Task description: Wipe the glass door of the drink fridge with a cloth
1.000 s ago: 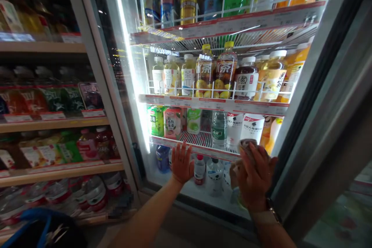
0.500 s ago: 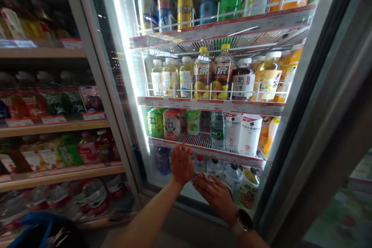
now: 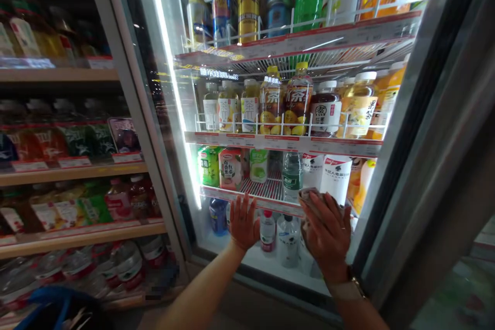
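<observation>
My left hand lies flat on the glass door of a lit drinks fridge, fingers spread and pointing up, nothing in it. To its right, my right hand presses a crumpled greyish-brown cloth to the glass; part of the cloth is hidden under the palm. Behind the glass, close to my right hand, are a green-labelled water bottle and a white carton-like package. A small bottle with a red cap shows between my hands.
Bottles and cans fill several wire shelves behind the glass. A dark door frame runs along the right. On the left stand wooden shelves of bottled drinks. A blue-rimmed dark container sits at the lower left.
My right hand has moved up and to the right across the glass with the cloth, away from my left hand. My left hand stays nearly where it was.
</observation>
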A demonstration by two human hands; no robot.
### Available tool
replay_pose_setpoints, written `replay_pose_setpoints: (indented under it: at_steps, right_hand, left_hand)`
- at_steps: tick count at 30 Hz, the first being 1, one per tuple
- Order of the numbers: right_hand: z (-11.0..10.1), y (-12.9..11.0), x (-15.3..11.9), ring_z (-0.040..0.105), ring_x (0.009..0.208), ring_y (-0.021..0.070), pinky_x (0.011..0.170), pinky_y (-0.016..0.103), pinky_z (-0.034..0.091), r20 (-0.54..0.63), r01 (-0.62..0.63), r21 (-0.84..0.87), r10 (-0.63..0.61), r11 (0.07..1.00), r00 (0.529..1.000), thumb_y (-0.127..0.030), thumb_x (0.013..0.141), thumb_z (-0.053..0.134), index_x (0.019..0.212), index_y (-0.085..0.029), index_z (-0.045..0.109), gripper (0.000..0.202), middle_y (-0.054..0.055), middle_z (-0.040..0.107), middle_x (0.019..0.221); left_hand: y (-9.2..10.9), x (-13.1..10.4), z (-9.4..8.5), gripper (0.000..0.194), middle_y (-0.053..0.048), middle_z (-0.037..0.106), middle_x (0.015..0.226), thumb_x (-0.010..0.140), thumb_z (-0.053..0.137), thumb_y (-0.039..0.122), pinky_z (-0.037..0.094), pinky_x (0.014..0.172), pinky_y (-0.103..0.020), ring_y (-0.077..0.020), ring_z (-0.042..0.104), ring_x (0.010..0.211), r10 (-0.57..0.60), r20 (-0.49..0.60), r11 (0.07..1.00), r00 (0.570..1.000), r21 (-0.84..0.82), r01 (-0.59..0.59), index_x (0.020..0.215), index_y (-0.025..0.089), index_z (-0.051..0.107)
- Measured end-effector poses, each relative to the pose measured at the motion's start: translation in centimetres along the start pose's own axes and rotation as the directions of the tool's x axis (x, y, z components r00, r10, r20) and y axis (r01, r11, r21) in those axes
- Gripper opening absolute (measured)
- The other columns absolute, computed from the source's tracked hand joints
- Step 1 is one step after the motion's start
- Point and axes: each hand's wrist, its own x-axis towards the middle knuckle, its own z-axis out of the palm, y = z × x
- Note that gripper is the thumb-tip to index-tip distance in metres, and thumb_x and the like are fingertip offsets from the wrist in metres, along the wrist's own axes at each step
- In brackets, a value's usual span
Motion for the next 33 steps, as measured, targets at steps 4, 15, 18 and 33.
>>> replay_pose_setpoints:
  at_steps: [4,15,18,33]
  right_hand:
    - [1.1,-1.8,-1.6,0.042,0.138,0.0161,0.123,0.041,0.019,0.106,0.055,0.081,-0.064,0.995,0.992,-0.004,0.094,0.048,0.122,-0.026,0.065,0.039,0.002,0.066,0.127]
    - [2.1,-3.7,-8.6,0.057,0.123,0.0089,0.114,0.029,0.037,0.293,0.326,0.318,-0.419,0.890,0.859,-0.015,0.099,0.045,0.123,-0.025,0.064,0.032,-0.002,0.066,0.128]
    - [1.2,-2.9,-7.1,0.053,0.127,0.0093,0.121,0.032,0.026,0.304,0.323,0.291,-0.407,0.900,0.861,-0.015,0.101,0.040,0.119,-0.026,0.066,0.033,-0.005,0.065,0.129]
    - [0.4,-1.0,-3.0,0.044,0.136,0.0169,0.123,0.040,0.021,0.141,0.054,0.075,-0.065,0.996,0.988,-0.006,0.095,0.048,0.129,-0.027,0.060,0.043,0.002,0.064,0.129]
  left_hand:
    - [-0.1,-0.2,0.2,0.058,-0.012,0.023,0.159,0.096,0.036,0.026,0.020,0.121,-0.047,-0.0276,0.016,0.149,-0.009,0.004,1.000,1.000,-0.006,0.009,0.152,0.013,0.025]
    - [-0.2,-0.1,0.1,0.060,-0.011,0.019,0.161,0.095,0.038,0.023,0.018,0.121,-0.046,-0.0272,0.015,0.150,-0.001,0.013,1.000,1.000,-0.017,0.001,0.153,0.014,0.022]
    - [-0.3,-0.3,0.1,0.062,-0.013,0.023,0.159,0.094,0.041,0.023,0.019,0.121,-0.048,-0.0272,0.016,0.149,-0.009,0.022,1.000,1.000,-0.025,0.010,0.153,0.014,0.023]
    - [-0.3,-0.6,0.2,0.061,-0.014,0.027,0.158,0.094,0.039,0.025,0.023,0.120,-0.048,-0.0274,0.017,0.149,-0.014,0.024,1.000,1.000,0.018,0.013,0.152,0.014,0.024]
